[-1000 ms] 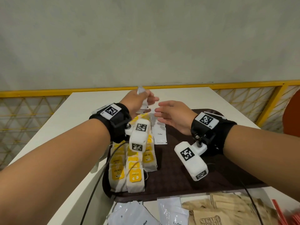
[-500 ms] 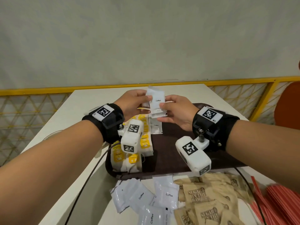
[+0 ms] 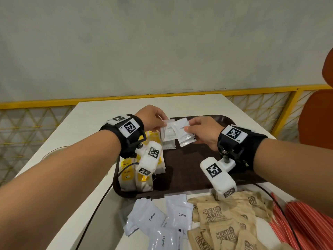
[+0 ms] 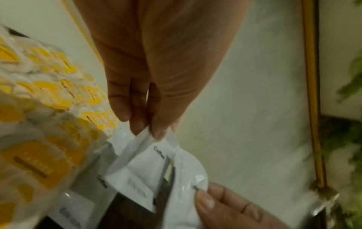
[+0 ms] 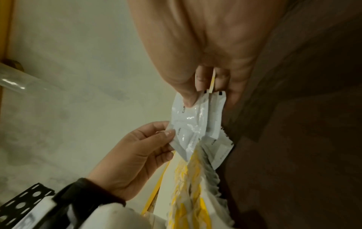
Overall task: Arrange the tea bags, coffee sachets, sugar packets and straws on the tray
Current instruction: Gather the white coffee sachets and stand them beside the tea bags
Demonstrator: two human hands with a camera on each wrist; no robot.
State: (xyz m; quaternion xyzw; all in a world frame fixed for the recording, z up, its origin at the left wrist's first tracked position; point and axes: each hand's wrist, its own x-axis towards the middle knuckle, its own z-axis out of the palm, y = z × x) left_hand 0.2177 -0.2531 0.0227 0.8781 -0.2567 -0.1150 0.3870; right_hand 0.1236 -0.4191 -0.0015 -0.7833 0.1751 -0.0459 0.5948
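Note:
Above the back of the dark brown tray (image 3: 198,170), my left hand (image 3: 161,122) pinches the top corner of one white coffee sachet (image 3: 169,132). My right hand (image 3: 187,128) grips a small stack of coffee sachets (image 3: 186,137) between thumb and fingers. In the left wrist view the pinched sachet (image 4: 143,167) hangs beside the right hand's stack (image 4: 189,175). Another coffee sachet (image 3: 168,145) lies flat on the tray under them. Yellow-and-white tea bags (image 3: 132,177) are lined up along the tray's left side.
On the white table (image 3: 86,127) in front of the tray lie loose coffee sachets (image 3: 156,219), brown sugar packets (image 3: 225,224) and red straws (image 3: 310,224). A black cable (image 3: 93,213) runs down from my left wrist. A yellow railing (image 3: 36,103) runs behind; an orange chair (image 3: 317,120) stands at the right.
A second ago only my left hand held sachets and the right was open. The right hand then took hold of the stack; now the left holds one sachet apart from it, lower over the tray.

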